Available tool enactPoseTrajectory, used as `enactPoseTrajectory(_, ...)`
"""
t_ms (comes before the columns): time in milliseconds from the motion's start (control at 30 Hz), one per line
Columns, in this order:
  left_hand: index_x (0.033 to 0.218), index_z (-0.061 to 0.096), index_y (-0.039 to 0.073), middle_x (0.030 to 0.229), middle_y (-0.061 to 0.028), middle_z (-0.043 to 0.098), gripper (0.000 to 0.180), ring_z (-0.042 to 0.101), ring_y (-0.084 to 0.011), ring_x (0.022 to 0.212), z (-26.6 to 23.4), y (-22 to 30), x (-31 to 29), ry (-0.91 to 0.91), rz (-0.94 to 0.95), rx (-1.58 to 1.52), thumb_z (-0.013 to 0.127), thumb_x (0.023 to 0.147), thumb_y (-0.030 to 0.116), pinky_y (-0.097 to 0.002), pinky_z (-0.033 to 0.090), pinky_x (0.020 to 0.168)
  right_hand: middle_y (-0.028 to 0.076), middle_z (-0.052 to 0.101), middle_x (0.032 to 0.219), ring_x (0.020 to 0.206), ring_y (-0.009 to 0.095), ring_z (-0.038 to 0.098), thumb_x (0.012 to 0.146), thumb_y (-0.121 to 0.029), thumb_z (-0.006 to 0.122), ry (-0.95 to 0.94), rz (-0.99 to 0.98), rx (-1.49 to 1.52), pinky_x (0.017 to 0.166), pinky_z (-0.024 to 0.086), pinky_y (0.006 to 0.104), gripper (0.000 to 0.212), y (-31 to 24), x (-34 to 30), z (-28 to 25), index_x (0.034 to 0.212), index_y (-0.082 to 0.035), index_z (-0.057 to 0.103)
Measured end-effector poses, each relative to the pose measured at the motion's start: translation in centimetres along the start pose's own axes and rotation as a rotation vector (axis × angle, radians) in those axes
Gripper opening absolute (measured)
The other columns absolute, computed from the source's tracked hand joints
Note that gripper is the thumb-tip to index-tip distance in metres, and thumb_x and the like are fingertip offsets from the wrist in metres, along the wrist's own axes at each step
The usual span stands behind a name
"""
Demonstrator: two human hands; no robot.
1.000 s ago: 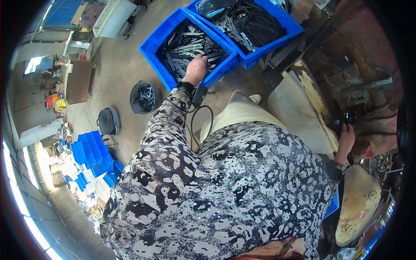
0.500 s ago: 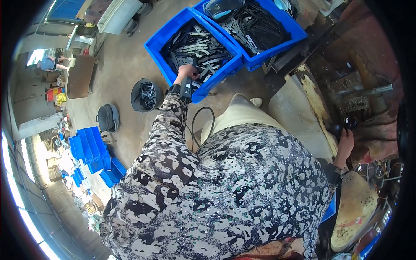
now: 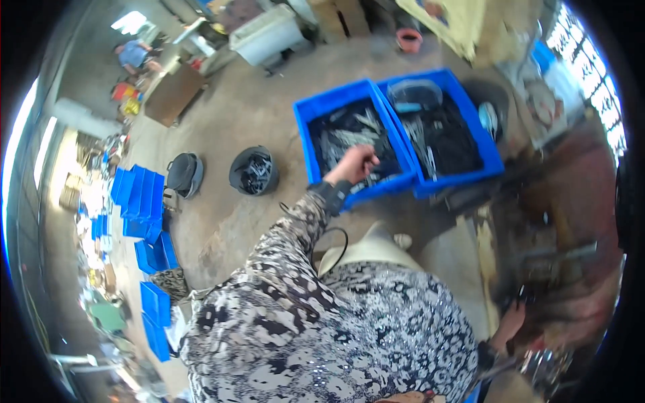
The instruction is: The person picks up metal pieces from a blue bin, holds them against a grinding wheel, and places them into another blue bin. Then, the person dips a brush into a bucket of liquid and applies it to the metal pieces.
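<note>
Both grasps unclear, left hand (image 3: 357, 165) outstretched, curled over blue bin (image 3: 386, 189), right hand (image 3: 510, 321) out to the side

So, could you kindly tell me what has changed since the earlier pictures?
The view swung, so the blue bins appear lower and further right. The left hand moved from the left bin's near edge inward over metal strips; its grip is unclear. The right hand stays far right.

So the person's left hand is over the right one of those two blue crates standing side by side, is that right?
Not quite: the head view shows the left hand over the left blue crate, not the right blue crate. The two do stand side by side.
</note>
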State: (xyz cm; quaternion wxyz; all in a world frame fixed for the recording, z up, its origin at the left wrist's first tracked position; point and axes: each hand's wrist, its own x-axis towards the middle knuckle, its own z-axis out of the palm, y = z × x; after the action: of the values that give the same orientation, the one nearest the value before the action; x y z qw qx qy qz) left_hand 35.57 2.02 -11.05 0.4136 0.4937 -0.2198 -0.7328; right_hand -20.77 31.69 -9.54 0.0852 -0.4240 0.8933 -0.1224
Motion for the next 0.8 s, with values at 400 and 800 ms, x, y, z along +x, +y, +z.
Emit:
enactPoseTrajectory(400, 0.115, 0.052, 0.005, 0.085, -0.0076, 0.067, 0.029, 0.063, -0.0110, 0.062, 18.2, 1.0, -4.8, -0.626, 0.175, 0.330, 0.055, 0.086, 0.000, -0.0239, 0.052, 0.054, 0.025, 0.066, 0.084, 0.072, 0.036, 0.063, 0.090, -0.027, 0.057, 0.163, -0.033, -0.141, 0.067, 0.049, 0.0409, 0.036, -10.5, -8.1, -7.2, 0.091, 0.007, 0.067)
enactPoseTrajectory(800, 0.107, 0.060, 0.013, 0.079, -0.0106, 0.065, 0.042, 0.064, -0.0324, 0.078, 30.1, -8.4, -6.0, -0.990, 1.133, 1.208, 0.063, 0.065, 0.008, -0.0443, 0.050, 0.063, 0.024, 0.060, 0.116, 0.102, 0.037, 0.059, 0.088, -0.019, 0.057, 0.052, 0.184, -0.082, 0.088, 0.047, 0.0413, 0.039, -7.0, -7.3, -5.3, 0.119, 0.004, 0.056)
